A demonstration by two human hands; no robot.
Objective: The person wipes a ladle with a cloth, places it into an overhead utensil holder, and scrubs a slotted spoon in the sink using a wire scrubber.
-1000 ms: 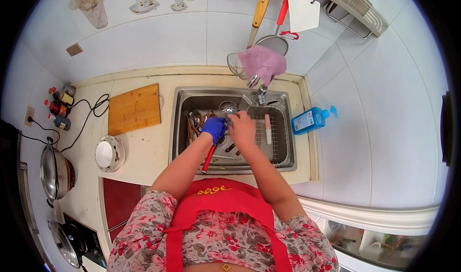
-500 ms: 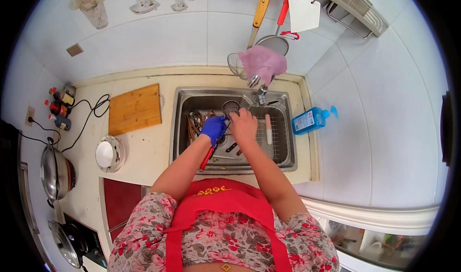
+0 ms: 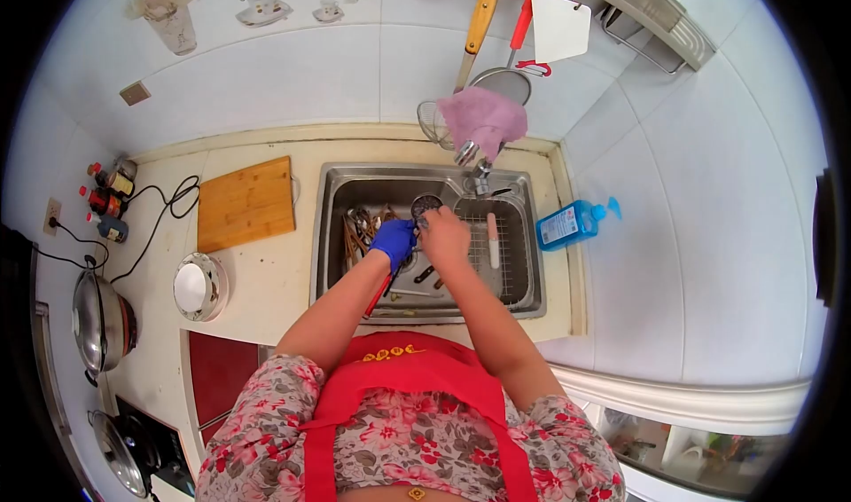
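My left hand (image 3: 394,239), in a blue glove, is closed on a red-handled utensil (image 3: 377,297) over the sink. The handle slants down toward the sink's front edge; a round, dark, speckled head (image 3: 426,205) shows just beyond my hands, seemingly its far end. My bare right hand (image 3: 445,235) is at the near side of that head, fingers curled in. Something greyish shows at its fingertips, too small to name. Below my hands, dark-handled utensils (image 3: 425,274) lie on the sink floor. Chopsticks and spoons (image 3: 359,227) are heaped at the sink's left.
A wire rack (image 3: 505,276) with a pale-handled knife (image 3: 493,240) is in the sink's right side. The faucet (image 3: 480,179), draped with a pink cloth (image 3: 483,116), stands behind. A blue soap bottle (image 3: 567,225) is right; a cutting board (image 3: 245,204) and bowls (image 3: 200,286) are left.
My hands stay close together at the utensil, with only a slight shift of the right fingers at its round head. The red handle has swung slightly left. The view has moved a little.
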